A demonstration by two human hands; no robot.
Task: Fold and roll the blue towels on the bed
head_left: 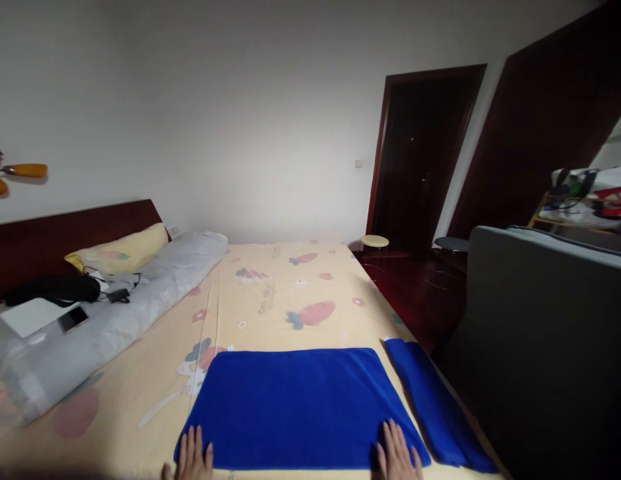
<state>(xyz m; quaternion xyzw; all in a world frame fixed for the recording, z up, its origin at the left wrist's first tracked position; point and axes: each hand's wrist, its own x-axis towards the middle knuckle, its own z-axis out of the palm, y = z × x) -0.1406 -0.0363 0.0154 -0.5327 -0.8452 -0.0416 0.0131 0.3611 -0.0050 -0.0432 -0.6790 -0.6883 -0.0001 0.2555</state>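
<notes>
A blue cloth, like a towel, lies spread flat on the bed in front of me. My left hand rests on its near left corner, fingers stretched out. On its near right part lies my right hand, palm down with the fingers extended. Neither hand grasps anything. Just right of the spread cloth, a second blue cloth lies folded into a long narrow strip along the bed's edge. Both wrists are cut off by the bottom of the view.
The bed has a yellow sheet with a strawberry print. At left lie a rolled grey quilt, a yellow pillow, a phone and a black cable. Right of the bed stand two stools and a dark grey panel.
</notes>
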